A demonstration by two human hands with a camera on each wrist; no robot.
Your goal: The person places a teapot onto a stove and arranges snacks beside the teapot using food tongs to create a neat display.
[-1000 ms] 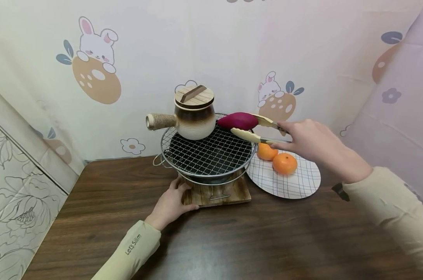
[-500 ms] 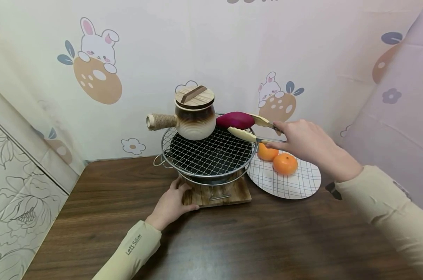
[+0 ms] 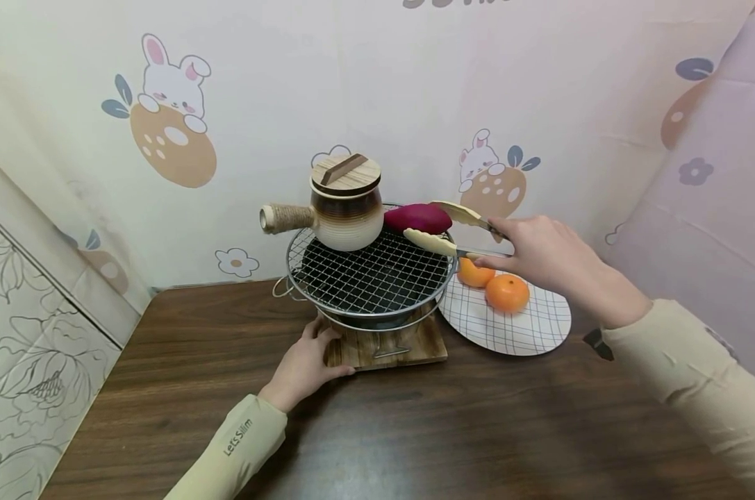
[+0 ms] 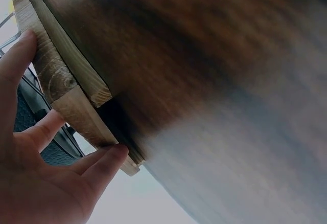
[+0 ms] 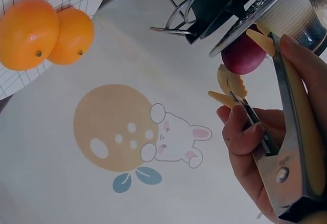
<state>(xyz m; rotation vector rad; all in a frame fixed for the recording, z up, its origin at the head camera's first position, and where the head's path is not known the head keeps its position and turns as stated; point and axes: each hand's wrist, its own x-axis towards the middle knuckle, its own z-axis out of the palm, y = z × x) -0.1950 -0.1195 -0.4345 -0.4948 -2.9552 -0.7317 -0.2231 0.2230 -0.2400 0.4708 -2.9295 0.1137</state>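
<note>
In the head view my right hand (image 3: 546,253) grips steel tongs (image 3: 430,242) with cream scalloped tips. The tips stand spread on either side of a magenta, spindle-shaped sweet potato (image 3: 418,218), which lies at the back right of a round wire grill rack (image 3: 377,285). Beside the sweet potato on the rack is a brown and cream clay pot (image 3: 349,226) with a wooden lid and rope-wrapped handle. My left hand (image 3: 308,364) holds the front left corner of the wooden base board (image 3: 408,340) under the grill. Its fingertips press the board's edge (image 4: 84,116) in the left wrist view.
Right of the grill, a white checked plate (image 3: 540,326) carries two oranges (image 3: 507,293), partly under my right forearm. Wire loop handles (image 3: 283,286) stick out from the grill's side. A printed curtain (image 3: 277,104) hangs close behind the brown table (image 3: 415,430).
My right hand and the tongs have shifted slightly left, and the sweet potato has moved a little left toward the pot. The tong tips now sit wider around it. My left hand stays put.
</note>
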